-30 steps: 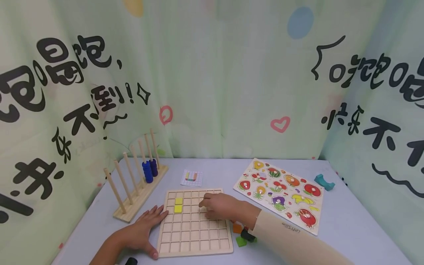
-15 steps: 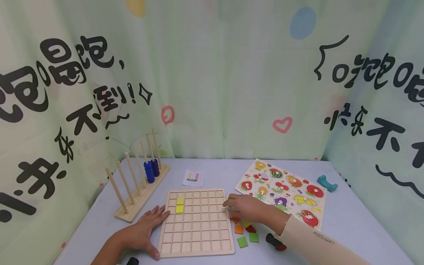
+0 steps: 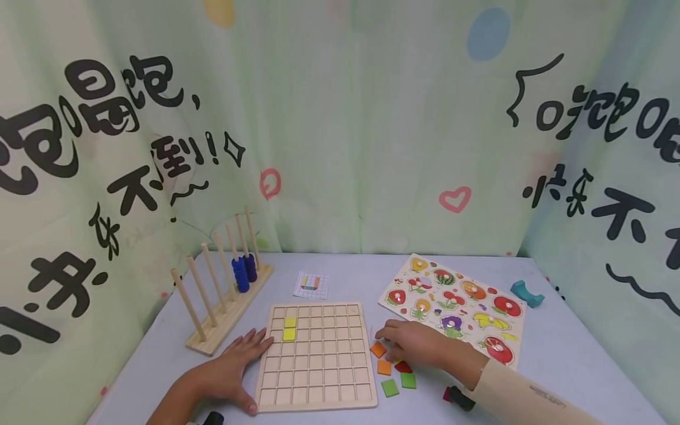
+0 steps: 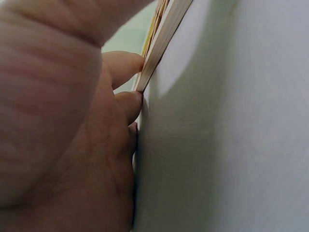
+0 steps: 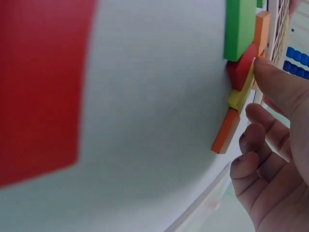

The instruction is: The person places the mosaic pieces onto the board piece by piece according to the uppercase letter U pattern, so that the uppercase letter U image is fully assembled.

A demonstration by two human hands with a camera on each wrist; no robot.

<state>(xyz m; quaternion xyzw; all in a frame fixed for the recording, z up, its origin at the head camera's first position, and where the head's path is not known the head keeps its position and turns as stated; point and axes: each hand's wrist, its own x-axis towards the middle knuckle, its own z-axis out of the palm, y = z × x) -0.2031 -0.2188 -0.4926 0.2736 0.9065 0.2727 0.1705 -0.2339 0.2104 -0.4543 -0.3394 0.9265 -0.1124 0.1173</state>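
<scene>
Grid board [image 3: 319,378] flat on the table [image 3: 563,354]; two yellow tiles [image 3: 289,334] in adjoining cells, upper left; loose orange tiles [image 3: 384,367], green tiles [image 3: 390,388] and a red piece [image 3: 404,367] just beside its right edge, flat, plain-coloured; left hand [image 3: 239,357] spread, fingers straight, touching board's left edge; right hand [image 3: 417,342] over the loose pieces, fingers bent, thumb at a yellow piece [image 5: 244,92], can't tell if gripping; sleeve [image 3: 523,395] print too blurred; curtain [image 3: 350,147] lettering includes "不到!".
</scene>
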